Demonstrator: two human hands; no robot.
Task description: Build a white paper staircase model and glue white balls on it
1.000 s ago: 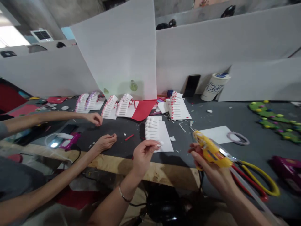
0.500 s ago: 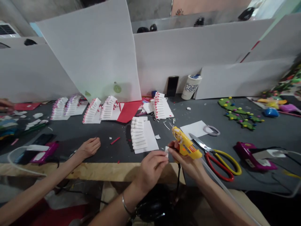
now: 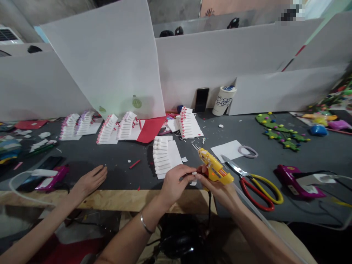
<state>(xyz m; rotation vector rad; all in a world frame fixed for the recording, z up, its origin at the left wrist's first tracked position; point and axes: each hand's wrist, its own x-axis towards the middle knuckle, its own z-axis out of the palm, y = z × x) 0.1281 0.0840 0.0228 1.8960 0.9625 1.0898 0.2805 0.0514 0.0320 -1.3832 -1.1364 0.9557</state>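
Note:
My left hand [image 3: 176, 183], with a silver bangle on its wrist, pinches a small white piece [image 3: 194, 173] between thumb and finger. My right hand [image 3: 217, 189] is closed around a yellow glue gun [image 3: 216, 168], its nozzle facing away and to the left. The right fingertips also meet at the white piece, so its shape is partly hidden. Just beyond my left hand, a white card [image 3: 174, 157] carries a stepped row of rolled white sticks with rounded ends. Large scissors [image 3: 257, 183] with one red and one yellow handle lie right of the glue gun.
Another person's hand [image 3: 89, 181] rests on the table at left. Similar cards with pink-tipped sticks [image 3: 106, 132] stand farther back. A phone [image 3: 202, 100] and a paper cup [image 3: 224, 101] stand by the white partition. Green pompom-dotted shapes [image 3: 283, 132] and a purple power strip [image 3: 297, 183] lie right.
Between my fingertips the white piece has gone from upright to nearly flat. The glue gun has shifted slightly left. The other person's hand has drawn back leftward and its fingers have straightened.

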